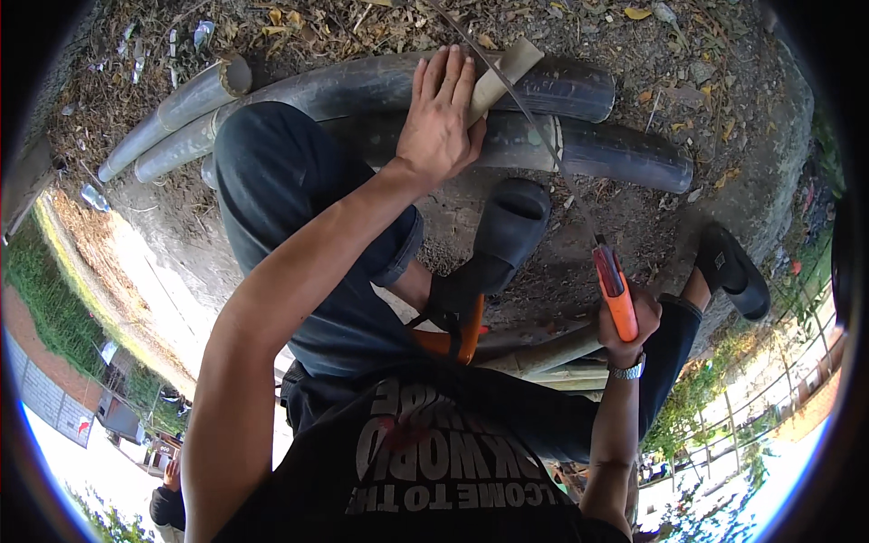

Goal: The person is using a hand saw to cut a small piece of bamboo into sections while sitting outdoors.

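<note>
My left hand [442,118] presses flat on a dark bamboo pole [362,89], fingers stretched forward. Its thumb side lies against a short pale piece of bamboo [493,89] that slants over the poles. In my right hand [639,319] is the orange handle of a handsaw [617,294]. The saw's long thin blade runs up and left, across the pale piece and over the poles. Whether its teeth touch the bamboo I cannot tell. A second bamboo pole [625,156] lies nearer to me, alongside the first.
A shorter bamboo length [195,98] lies at the far left. My sandalled feet [511,222] stand on the dirt near the poles. An orange and black object [463,330] is by my leg, with another pole [552,351] behind it. Dry leaves and litter cover the far ground.
</note>
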`<state>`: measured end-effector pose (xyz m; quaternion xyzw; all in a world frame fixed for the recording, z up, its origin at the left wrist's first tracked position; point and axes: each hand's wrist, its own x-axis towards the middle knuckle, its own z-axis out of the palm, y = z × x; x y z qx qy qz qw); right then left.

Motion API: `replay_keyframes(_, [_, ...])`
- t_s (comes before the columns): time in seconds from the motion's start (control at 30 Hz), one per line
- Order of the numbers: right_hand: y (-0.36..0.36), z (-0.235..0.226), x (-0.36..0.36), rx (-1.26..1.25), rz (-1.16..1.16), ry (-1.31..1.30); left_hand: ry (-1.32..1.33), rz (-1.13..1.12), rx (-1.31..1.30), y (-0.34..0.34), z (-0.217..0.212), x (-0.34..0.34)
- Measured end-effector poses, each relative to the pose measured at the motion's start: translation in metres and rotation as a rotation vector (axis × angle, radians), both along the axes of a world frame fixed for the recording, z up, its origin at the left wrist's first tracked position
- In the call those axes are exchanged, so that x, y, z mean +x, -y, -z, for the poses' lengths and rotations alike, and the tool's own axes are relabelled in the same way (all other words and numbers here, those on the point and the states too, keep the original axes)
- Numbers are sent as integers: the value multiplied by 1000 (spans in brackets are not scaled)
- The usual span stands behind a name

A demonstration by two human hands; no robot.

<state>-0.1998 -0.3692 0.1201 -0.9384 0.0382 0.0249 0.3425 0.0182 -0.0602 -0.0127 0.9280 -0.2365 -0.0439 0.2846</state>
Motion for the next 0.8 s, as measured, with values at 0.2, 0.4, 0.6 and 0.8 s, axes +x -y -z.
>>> replay_keyframes(0.2, [10, 5, 39, 155, 19, -5, 16, -12, 20, -18, 11, -1])
replay_keyframes(0.4, [11, -7, -10, 104, -2, 83, 60, 40, 49, 2, 9, -4])
replay_keyframes(0.6, [-66, 19, 116, 271, -185, 166, -61, 119, 88, -32, 12, 5])
replay_keyframes(0.8, [-4, 1, -1, 58, 21, 69, 35, 36, 84, 6, -1, -6])
